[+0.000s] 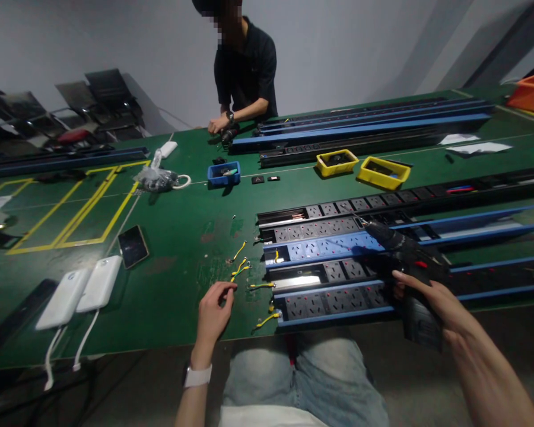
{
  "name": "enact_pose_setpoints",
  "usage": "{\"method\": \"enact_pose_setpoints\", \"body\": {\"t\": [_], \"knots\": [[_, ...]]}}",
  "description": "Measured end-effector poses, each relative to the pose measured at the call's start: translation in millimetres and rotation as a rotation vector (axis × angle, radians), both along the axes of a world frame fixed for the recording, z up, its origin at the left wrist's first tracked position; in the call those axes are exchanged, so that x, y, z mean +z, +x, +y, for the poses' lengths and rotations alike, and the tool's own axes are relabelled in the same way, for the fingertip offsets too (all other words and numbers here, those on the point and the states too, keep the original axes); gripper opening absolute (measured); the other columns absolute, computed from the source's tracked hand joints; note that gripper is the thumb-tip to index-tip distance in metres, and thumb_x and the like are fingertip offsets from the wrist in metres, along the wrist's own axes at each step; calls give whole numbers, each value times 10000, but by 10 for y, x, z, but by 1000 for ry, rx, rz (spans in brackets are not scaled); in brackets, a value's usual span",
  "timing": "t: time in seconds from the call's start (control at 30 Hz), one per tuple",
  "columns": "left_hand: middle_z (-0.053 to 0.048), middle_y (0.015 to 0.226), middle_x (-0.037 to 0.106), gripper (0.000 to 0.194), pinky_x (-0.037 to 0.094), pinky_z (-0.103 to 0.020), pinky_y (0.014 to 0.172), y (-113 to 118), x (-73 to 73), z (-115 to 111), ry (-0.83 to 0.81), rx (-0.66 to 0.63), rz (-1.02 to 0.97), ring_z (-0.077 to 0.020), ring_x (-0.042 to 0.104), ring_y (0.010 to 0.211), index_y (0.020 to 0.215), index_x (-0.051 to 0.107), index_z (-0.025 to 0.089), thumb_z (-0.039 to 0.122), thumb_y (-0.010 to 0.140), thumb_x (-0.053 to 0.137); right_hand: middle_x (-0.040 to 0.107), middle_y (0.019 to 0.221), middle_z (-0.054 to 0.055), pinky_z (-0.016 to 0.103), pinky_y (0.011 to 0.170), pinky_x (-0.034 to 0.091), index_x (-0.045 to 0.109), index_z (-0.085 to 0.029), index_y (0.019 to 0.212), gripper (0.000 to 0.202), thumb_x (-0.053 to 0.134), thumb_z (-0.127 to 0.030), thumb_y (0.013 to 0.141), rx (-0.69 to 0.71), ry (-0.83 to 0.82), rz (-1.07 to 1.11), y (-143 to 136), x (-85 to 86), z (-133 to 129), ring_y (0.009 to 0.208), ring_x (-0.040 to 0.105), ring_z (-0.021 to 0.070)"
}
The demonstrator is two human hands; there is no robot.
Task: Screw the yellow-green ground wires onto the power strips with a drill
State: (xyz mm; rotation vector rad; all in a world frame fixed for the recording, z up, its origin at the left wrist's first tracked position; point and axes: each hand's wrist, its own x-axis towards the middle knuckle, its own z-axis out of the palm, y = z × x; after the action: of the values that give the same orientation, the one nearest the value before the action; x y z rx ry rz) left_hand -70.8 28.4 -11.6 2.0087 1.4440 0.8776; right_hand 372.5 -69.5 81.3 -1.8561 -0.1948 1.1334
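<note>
My right hand (431, 293) is wrapped round the handle of a black cordless drill (403, 246). The drill's bit points up and left, above the socket strips. My left hand (216, 308) rests at the table's near side, fingers loosely bent, thumb a little apart, with nothing visible in it. Just beyond its fingertips lie short yellow-green wires (240, 270). To its right, another yellow-green wire (262, 286) sticks out from the end of a strip. Several long power strips lie side by side, among them a blue one (329, 245) and a black one with blue edges (333, 301).
Across the green table (182, 237) a person (247, 71) in dark clothes works beside more strips (360, 127). Mid-table stand a blue bin (223, 174) and two yellow bins (337, 162). On the left lie a phone (133, 246) and white power banks (100, 283) with cables.
</note>
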Motion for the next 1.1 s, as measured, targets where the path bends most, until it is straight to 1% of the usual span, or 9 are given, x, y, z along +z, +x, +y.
{"method": "enact_pose_setpoints", "body": {"t": [0.1,0.17,0.27,0.33,0.47,0.63,0.8,0.97,1.1], "knots": [[-44,983,678,212,483,-250,743,3,4,-2,-12,8,9,-143,613,801,993,689,210,282,956,493,608,631,-1,167,528,465,597,-129,730,522,902,-461,466,10,4,6,-17,24,11,572,571,95],[-40,967,670,251,474,-246,712,7,-6,2,-19,31,34,-135,592,749,1119,674,221,317,961,504,602,618,-1,164,514,456,595,-129,716,522,900,-465,458,13,1,1,-34,41,19,561,561,93],[-14,800,608,335,453,-252,703,15,-30,10,13,45,108,-141,547,697,1231,640,226,376,950,539,604,613,8,167,502,453,592,-129,683,511,894,-471,455,15,-7,-31,-55,61,27,558,562,100],[0,715,540,290,440,-255,713,18,-44,14,34,36,132,-146,529,695,1121,679,206,395,945,547,605,617,4,173,515,465,592,-136,684,489,895,-447,460,6,-7,-23,-69,79,32,566,569,106],[3,710,508,249,413,-237,664,15,-57,15,27,50,80,-130,505,671,890,660,177,379,955,529,598,625,-4,168,539,471,586,-147,699,454,890,-420,500,14,-18,20,-82,119,39,583,568,101],[-11,792,527,279,432,-244,648,17,-46,18,75,168,48,-136,516,680,1096,662,186,390,934,562,597,631,-5,169,542,472,581,-147,721,489,899,-430,481,14,-6,5,-45,77,28,596,569,106],[-38,881,546,231,446,-251,644,20,-23,16,66,178,67,-123,499,669,935,691,177,370,935,564,605,639,-7,163,553,476,580,-149,743,503,897,-445,487,26,-12,-7,-30,31,13,605,578,105],[-33,907,542,163,464,-247,685,22,1,-7,70,172,17,-116,513,701,971,671,183,305,930,572,600,627,-5,159,537,474,575,-147,723,500,900,-429,469,7,-2,-24,-94,99,26,587,570,100],[-38,926,565,134,445,-232,636,29,56,-23,81,190,-48,-114,531,711,938,639,176,287,933,565,596,612,-1,155,514,464,574,-144,698,489,898,-412,449,-2,-24,-29,-126,161,57,565,562,96]]}}
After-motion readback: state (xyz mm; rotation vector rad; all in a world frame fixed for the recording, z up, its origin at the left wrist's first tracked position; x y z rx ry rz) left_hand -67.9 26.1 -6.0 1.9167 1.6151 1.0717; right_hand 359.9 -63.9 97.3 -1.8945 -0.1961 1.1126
